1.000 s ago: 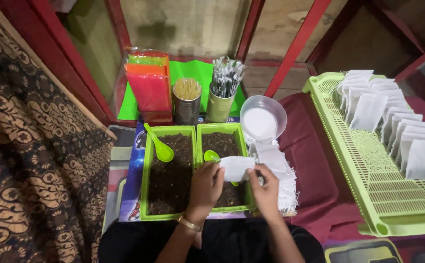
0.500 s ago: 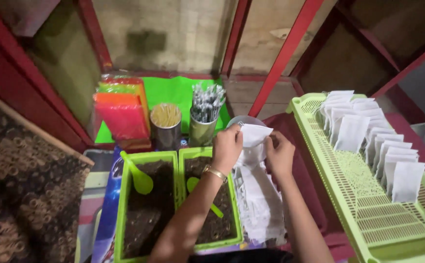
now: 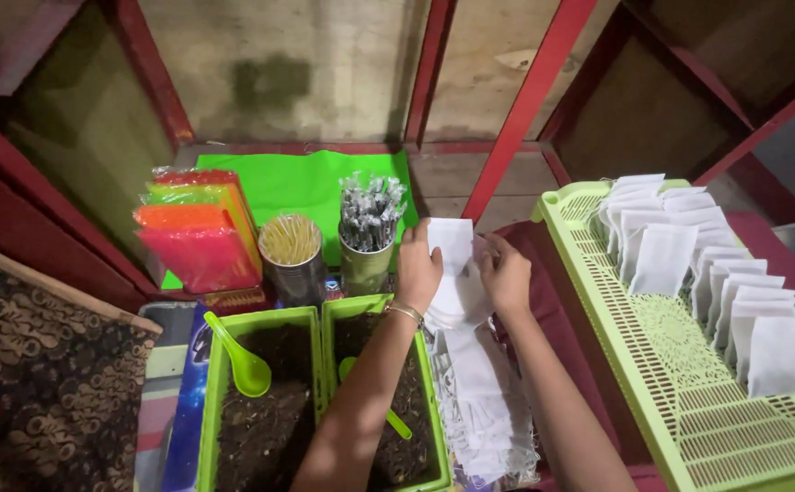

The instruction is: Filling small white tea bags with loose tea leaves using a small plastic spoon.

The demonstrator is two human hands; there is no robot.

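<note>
My left hand (image 3: 418,270) and my right hand (image 3: 505,271) together hold a small white paper pouch (image 3: 452,248) upright, above a pile of flat white pouches (image 3: 479,392). The left fingers pinch its left edge, the right fingers its right side. Under my left forearm sits a green tray of dark soil (image 3: 416,428) with a green spoon (image 3: 388,421) in it. A second green tray of soil (image 3: 261,428) with a green scoop (image 3: 238,360) lies to the left.
A light green slotted tray (image 3: 689,392) on the right carries several standing white pouches (image 3: 698,264). Behind the soil trays stand two tins, one with pale sticks (image 3: 291,251) and one with wrapped sticks (image 3: 368,223), and a stack of coloured sheets (image 3: 197,237). Red frame posts (image 3: 530,100) rise behind.
My view has tilted up and shifted right. Both hands rose from the right soil tray, carrying the white pouch up in front of the tins. The white bowl is hidden now.
</note>
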